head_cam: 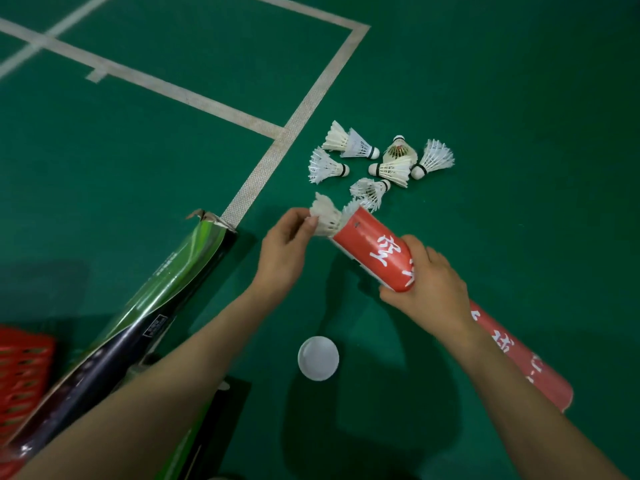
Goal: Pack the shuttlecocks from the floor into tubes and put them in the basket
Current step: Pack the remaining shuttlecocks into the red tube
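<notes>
My right hand (427,287) grips a red tube (372,249) with white characters, held tilted above the green floor, its open mouth pointing up and left. My left hand (285,251) pinches a white shuttlecock (325,216) by its feathers right at that mouth, beside another feather edge sticking out of the tube. Several white shuttlecocks (391,169) lie loose on the floor just beyond the tube. The tube's white cap (318,357) lies on the floor between my forearms. A red basket (20,372) shows at the lower left edge.
A long green-and-black box (162,299) lies diagonally on the floor at the left, leaning by the basket. Another dark box (221,420) sits under my left forearm. White court lines (304,109) cross the floor at the top.
</notes>
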`<state>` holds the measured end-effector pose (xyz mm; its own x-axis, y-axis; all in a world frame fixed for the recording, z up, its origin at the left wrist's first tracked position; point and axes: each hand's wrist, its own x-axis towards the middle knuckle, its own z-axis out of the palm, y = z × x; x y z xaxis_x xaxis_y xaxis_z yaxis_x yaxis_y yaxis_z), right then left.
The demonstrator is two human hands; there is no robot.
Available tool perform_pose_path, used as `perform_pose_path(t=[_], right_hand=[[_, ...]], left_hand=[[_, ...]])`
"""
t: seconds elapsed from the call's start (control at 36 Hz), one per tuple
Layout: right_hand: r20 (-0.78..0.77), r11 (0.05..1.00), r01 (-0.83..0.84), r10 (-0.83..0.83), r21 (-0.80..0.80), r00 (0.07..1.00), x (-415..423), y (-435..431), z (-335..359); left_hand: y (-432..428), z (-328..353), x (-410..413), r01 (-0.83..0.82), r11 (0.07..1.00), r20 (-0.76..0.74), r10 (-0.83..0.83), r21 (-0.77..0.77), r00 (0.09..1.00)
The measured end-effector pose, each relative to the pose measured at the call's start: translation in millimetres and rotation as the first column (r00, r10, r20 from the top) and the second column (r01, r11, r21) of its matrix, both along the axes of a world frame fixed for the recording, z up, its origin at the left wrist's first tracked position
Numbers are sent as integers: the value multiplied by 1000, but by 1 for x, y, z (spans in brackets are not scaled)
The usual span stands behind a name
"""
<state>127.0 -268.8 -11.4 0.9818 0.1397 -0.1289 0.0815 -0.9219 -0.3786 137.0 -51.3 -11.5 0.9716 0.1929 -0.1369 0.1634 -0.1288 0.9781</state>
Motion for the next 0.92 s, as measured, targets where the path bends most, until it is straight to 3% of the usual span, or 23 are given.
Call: perform_pose_path(t=[0.28, 0.39, 0.47, 0.58, 0.69, 0.83, 0.92], right_hand=[[24, 995, 41, -44, 94, 999, -36, -5, 19], [25, 993, 17, -20, 115, 999, -48, -7, 25], [28, 991, 29, -32, 128, 999, -55, -5, 27], [-14, 994, -2, 4, 106, 1000, -51, -3, 23], [-72, 987, 19, -8, 157, 997, -23, -8, 16], [-82, 990, 53, -43, 133, 996, 20, -10, 14], [-58, 988, 77, -70, 131, 996, 38, -4, 11]], left_hand=[[-11, 35, -25, 160, 977, 72, -171, 142, 983], [-2, 47, -27, 220, 953, 53, -235, 208, 970], [3, 51, -32, 299, 939, 32, -309, 169, 951], [-5, 46, -34, 442, 861, -79, -436, 251, 896], [-15, 46, -8, 364, 929, -146, -371, -69, 917], [-37, 39, 20, 392, 920, -205, -385, -8, 900], [-39, 32, 42, 283, 958, -193, -286, -44, 938]])
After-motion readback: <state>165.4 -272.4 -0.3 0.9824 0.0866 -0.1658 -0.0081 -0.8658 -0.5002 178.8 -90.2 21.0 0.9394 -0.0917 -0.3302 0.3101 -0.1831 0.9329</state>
